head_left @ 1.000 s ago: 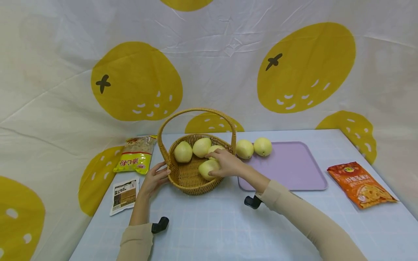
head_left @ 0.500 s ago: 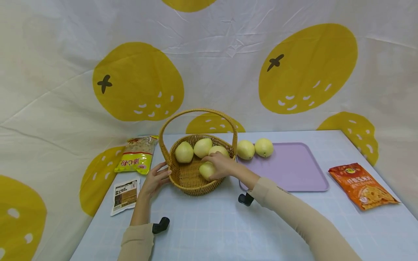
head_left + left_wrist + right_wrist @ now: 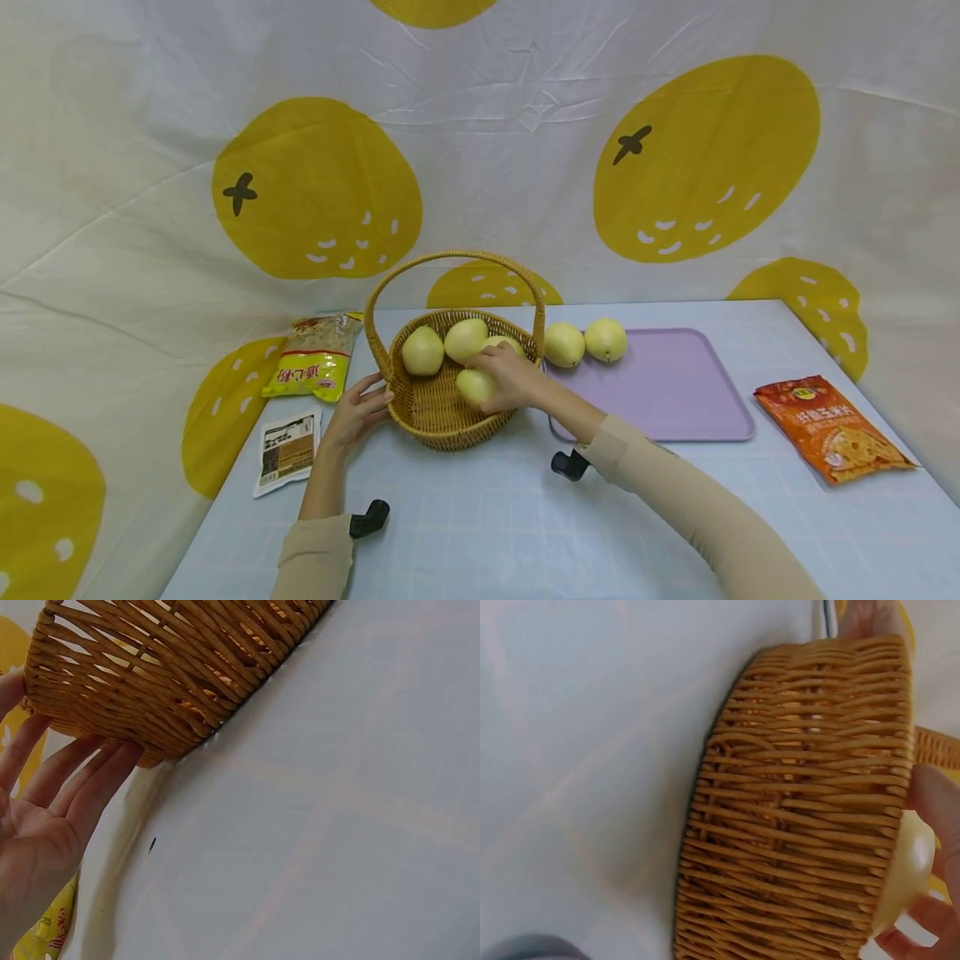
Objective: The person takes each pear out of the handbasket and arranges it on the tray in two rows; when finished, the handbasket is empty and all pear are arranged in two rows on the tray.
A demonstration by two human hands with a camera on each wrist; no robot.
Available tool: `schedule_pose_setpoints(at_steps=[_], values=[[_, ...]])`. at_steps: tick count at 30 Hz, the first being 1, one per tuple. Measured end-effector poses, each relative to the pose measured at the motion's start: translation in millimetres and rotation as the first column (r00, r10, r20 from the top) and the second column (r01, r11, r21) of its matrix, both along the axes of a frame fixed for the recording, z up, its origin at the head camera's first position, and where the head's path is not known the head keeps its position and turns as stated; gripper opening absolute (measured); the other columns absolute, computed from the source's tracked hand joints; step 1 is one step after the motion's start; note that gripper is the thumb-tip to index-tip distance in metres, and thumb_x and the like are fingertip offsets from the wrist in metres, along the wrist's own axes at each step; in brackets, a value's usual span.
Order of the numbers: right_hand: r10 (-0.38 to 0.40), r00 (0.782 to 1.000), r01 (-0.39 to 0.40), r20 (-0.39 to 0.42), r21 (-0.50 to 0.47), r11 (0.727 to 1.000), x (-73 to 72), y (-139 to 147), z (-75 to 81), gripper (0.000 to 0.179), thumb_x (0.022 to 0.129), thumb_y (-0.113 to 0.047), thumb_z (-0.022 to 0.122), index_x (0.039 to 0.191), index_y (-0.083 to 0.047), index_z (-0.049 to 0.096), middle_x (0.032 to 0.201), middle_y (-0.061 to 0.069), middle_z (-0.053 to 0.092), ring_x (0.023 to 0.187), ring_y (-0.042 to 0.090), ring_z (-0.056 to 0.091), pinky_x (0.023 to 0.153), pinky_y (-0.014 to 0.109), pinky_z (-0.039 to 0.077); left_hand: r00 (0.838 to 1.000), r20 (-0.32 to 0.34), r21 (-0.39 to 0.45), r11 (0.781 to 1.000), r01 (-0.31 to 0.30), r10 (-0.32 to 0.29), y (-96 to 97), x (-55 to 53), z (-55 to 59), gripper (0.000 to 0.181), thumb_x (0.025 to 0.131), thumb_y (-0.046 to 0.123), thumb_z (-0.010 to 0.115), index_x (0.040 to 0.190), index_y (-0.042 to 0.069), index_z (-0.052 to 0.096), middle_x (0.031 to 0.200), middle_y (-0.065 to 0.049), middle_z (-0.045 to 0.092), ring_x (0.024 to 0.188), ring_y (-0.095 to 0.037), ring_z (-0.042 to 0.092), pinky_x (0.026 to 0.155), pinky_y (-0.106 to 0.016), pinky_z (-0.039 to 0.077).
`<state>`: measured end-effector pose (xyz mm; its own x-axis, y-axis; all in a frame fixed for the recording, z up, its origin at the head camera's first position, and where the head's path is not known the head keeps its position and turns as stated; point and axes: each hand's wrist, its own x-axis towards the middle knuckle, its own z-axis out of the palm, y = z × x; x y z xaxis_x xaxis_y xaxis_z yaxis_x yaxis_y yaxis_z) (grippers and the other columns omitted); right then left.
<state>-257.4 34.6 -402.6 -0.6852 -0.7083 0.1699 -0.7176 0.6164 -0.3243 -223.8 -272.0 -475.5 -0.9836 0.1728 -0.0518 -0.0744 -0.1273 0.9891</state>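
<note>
A wicker basket [image 3: 442,433] with a tall arched handle stands on the table, several pale yellow-green pears inside. My right hand [image 3: 510,379] reaches in at its right and grips the front pear [image 3: 474,388], thumb and fingers round it. The right wrist view shows this pear [image 3: 909,866] bulging above the rim, partly covered by the hand. Behind the hand another pear [image 3: 502,343] is half hidden; two more, a left pear [image 3: 423,352] and a back pear [image 3: 466,340], lie farther in. Against the basket's left side rests my left hand [image 3: 360,414], fingers extended along the outer wicker [image 3: 142,690].
Right of the basket lies a lilac tray [image 3: 675,392] with two pears [image 3: 606,339] at its back left corner. An orange snack bag [image 3: 832,427] is at far right. On the left are a yellow pasta bag [image 3: 313,357] and a white-brown packet [image 3: 288,452].
My right hand has moved slightly left and down over the front pear, its fingers closing round it. The left hand stays at the basket's side.
</note>
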Motion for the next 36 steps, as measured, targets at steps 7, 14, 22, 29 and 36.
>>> schedule_pose_setpoints(at_steps=[7, 14, 22, 29, 36], values=[[-0.036, 0.996, 0.026, -0.08, -0.114, 0.993, 7.3, 12, 23.4, 0.062, 0.064, -0.025, 0.082, 0.119, -0.007, 0.061, 0.119, 0.011, 0.059, 0.11, 0.031, 0.049, 0.092, 0.045, 0.046, 1.0, -0.001, 0.01, 1.0, -0.006, 0.006, -1.3, -0.4, 0.2, 0.06, 0.093, 0.001, 0.054, 0.145, -0.007, 0.024, 0.135, -0.033, 0.04, 0.098, -0.013, 0.064, 0.082, -0.03, 0.054], [-0.068, 0.996, 0.06, -0.058, -0.134, 0.989, 16.6, 26, 40.6, 0.064, 0.063, -0.029, 0.082, 0.12, -0.008, 0.061, 0.122, 0.011, 0.058, 0.109, 0.029, 0.049, 0.086, 0.043, 0.049, 1.0, 0.01, 0.009, 1.0, -0.023, 0.023, -1.2, -0.9, 0.9, 0.06, 0.093, 0.001, 0.055, 0.144, -0.007, 0.026, 0.135, -0.031, 0.043, 0.096, -0.012, 0.065, 0.081, -0.03, 0.054], [-0.096, 0.994, 0.088, -0.048, -0.156, 0.984, 27.6, 60, 49.2, 0.063, 0.062, -0.027, 0.082, 0.118, -0.006, 0.062, 0.118, 0.012, 0.06, 0.107, 0.031, 0.05, 0.085, 0.045, 0.048, 1.0, 0.012, -0.007, 1.0, -0.02, 0.02, 0.2, -0.2, 1.0, 0.058, 0.094, 0.0, 0.053, 0.144, -0.007, 0.025, 0.137, -0.035, 0.038, 0.097, -0.012, 0.064, 0.082, -0.03, 0.054], [-0.147, 0.988, 0.134, -0.047, -0.202, 0.97, 31.7, 96, 53.4, 0.059, 0.061, -0.025, 0.081, 0.114, -0.007, 0.064, 0.115, 0.014, 0.061, 0.103, 0.032, 0.051, 0.079, 0.047, 0.048, 1.0, 0.013, -0.014, 1.0, -0.016, 0.016, 0.7, -0.3, 1.6, 0.06, 0.093, 0.002, 0.054, 0.145, -0.006, 0.025, 0.138, -0.036, 0.035, 0.099, -0.012, 0.064, 0.083, -0.03, 0.053], [-0.226, 0.974, 0.215, -0.036, -0.188, 0.958, 28.0, 133, 58.0, 0.058, 0.062, -0.023, 0.081, 0.114, -0.002, 0.064, 0.113, 0.017, 0.062, 0.103, 0.036, 0.051, 0.079, 0.048, 0.047, 0.999, 0.016, -0.002, 1.0, -0.029, 0.029, 1.4, -0.6, -0.1, 0.059, 0.093, -0.001, 0.053, 0.145, -0.007, 0.025, 0.137, -0.035, 0.038, 0.097, -0.012, 0.064, 0.081, -0.03, 0.054]])
